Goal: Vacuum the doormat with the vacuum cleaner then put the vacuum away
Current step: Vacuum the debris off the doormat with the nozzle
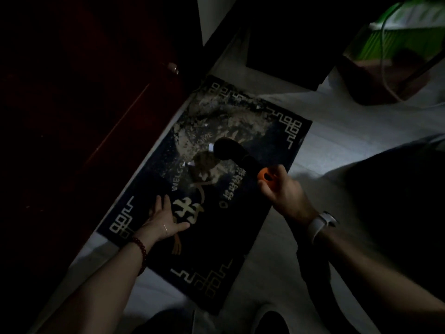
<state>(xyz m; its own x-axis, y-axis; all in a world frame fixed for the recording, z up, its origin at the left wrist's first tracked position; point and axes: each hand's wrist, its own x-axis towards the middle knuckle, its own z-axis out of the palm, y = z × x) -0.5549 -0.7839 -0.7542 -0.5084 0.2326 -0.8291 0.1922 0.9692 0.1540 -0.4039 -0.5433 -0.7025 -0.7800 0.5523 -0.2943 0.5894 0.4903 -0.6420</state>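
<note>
A dark blue doormat [216, 249] with pale ornament and lettering lies slantwise on the light floor, its far half covered with brownish dirt and small white scraps. My left hand [163, 219] rests flat on the mat's near left part, fingers straight. My right hand [280, 189] grips the orange-and-black handle of the vacuum cleaner [231, 150], whose black nozzle sits on the dirty middle of the mat. A dark hose [315, 276] runs back under my right forearm.
A dark red wooden door [79, 116] borders the mat on the left. A black cabinet [289, 44] stands behind the mat. A green container [404, 27] and a brown object with a cord sit at the far right. The scene is dim.
</note>
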